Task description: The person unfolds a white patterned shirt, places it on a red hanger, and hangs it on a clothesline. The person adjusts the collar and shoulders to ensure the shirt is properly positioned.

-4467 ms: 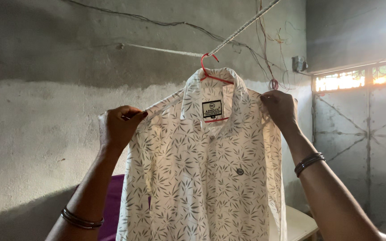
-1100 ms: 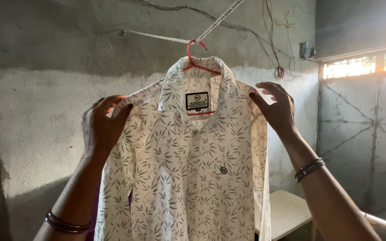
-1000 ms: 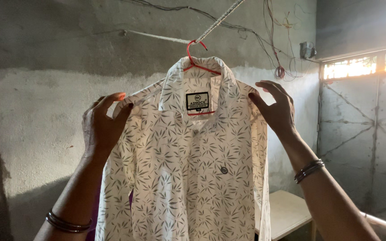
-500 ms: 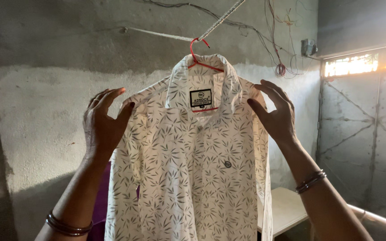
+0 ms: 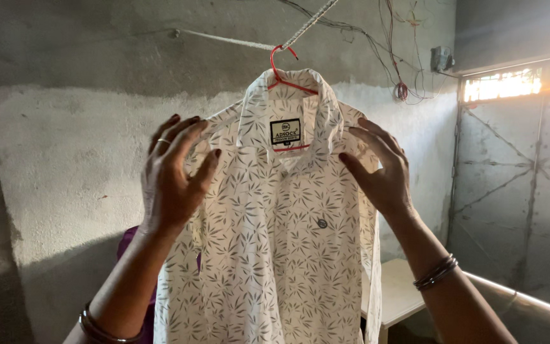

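A white shirt (image 5: 275,242) with a grey leaf print hangs on a red hanger (image 5: 284,73) hooked over a white rope line (image 5: 307,22). My left hand (image 5: 176,178) is raised in front of the shirt's left shoulder, fingers spread, holding nothing. My right hand (image 5: 380,172) is raised in front of the right shoulder, fingers also apart and empty. Both hands hover just off the fabric. Dark bangles sit on both wrists.
A rough grey and white plaster wall (image 5: 65,146) stands behind, with loose wires (image 5: 389,44) near the ceiling. A metal door with a bright grille (image 5: 517,159) is on the right. A pale table (image 5: 399,290) stands low right; purple cloth (image 5: 132,245) hangs behind the shirt.
Both hands have let go of the shirt's shoulders, opened their fingers and drawn slightly toward me and inward. The shirt now hangs freely from the hanger.
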